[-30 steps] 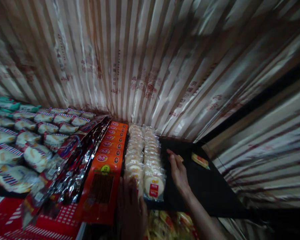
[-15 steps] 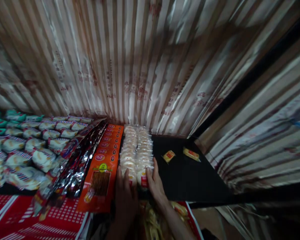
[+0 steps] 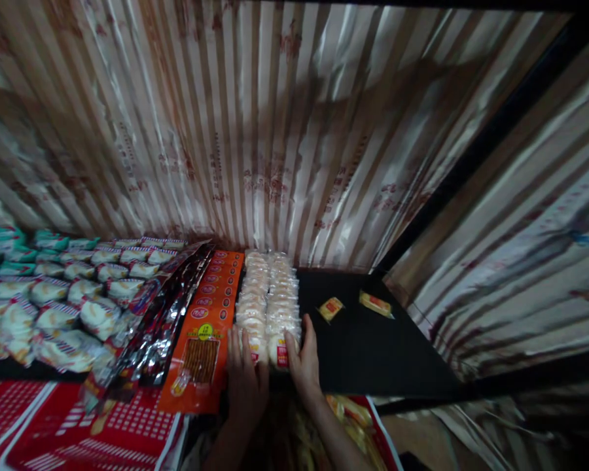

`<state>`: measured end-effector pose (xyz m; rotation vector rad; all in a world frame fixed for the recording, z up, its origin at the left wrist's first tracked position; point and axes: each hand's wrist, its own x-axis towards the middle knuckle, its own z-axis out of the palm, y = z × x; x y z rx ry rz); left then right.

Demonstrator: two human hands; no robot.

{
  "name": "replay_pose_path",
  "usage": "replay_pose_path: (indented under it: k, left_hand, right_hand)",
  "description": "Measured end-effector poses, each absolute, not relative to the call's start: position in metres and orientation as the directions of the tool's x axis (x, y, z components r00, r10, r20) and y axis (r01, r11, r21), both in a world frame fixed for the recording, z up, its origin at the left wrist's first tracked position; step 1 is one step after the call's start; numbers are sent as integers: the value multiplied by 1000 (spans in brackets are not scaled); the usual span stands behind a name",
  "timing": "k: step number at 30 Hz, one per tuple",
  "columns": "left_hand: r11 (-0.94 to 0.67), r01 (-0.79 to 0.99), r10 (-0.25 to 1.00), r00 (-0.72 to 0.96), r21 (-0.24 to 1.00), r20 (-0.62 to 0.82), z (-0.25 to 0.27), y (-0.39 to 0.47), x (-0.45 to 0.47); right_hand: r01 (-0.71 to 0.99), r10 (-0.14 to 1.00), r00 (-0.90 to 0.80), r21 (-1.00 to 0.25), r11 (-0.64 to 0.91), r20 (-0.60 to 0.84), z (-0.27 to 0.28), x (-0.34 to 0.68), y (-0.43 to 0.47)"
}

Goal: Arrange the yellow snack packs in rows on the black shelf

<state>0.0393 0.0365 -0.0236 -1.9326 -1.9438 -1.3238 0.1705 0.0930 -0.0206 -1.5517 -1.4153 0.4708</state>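
Two rows of white rice crackers in clear wrappers [image 3: 282, 311] stand on the black shelf [image 3: 373, 360], front packs showing red and yellow labels. My left hand [image 3: 245, 373] lies against the front of the left row, fingers stretched up and nearly flat. At the right row's front corner, my right hand [image 3: 304, 360] has its thumb on the front pack and its fingers extended along the side. Neither hand is closed round a pack. Left of the rows lie flat orange snack packets [image 3: 201, 347], overlapping in a line.
Dark shiny packets [image 3: 161, 320] and several rows of white and green wrapped snacks [image 3: 98, 314] fill the left. Two small yellow packs [image 3: 375, 304] lie on the right. Red baskets [image 3: 98, 425] stand below the front edge; striped sheeting [image 3: 285, 131] hangs behind.
The camera view has shifted slightly, with the left-hand snacks now lower and further right. My hands stay at the front of the cracker rows, the right thumb still on the front pack.
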Motion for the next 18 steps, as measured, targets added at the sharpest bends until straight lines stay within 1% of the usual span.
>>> replay_pose_path:
  k: [2,4,6,8,10,15,18]
  left_hand:
    - [-179,856,777,-179,484,604,-25,37,39]
    - [-168,861,784,-178,479,594,-25,37,39]
    - [-167,855,795,-178,491,580,-26,37,38]
    - [-185,838,806,-170,513,567,-28,37,36]
    - [-206,815,824,-155,542,545,-31,37,35]
    - [-235,720,850,-174,653,498,-30,33,32]
    - [-223,628,840,-264,746,474,-14,47,24]
  right_hand:
    - [626,883,223,-755,195,412,-18,170,89]
    - [719,843,152,-643,264,517,-15,169,81]
    - [795,821,44,-518,316,569,-13,166,69]
    - [840,822,-72,-410,355,564,-14,161,57]
    - [867,833,-139,-341,363,536,-16,155,48]
    - [919,870,-114,-282,275,479,-18,142,44]
    - [924,872,-122,-266,274,475,-15,139,45]
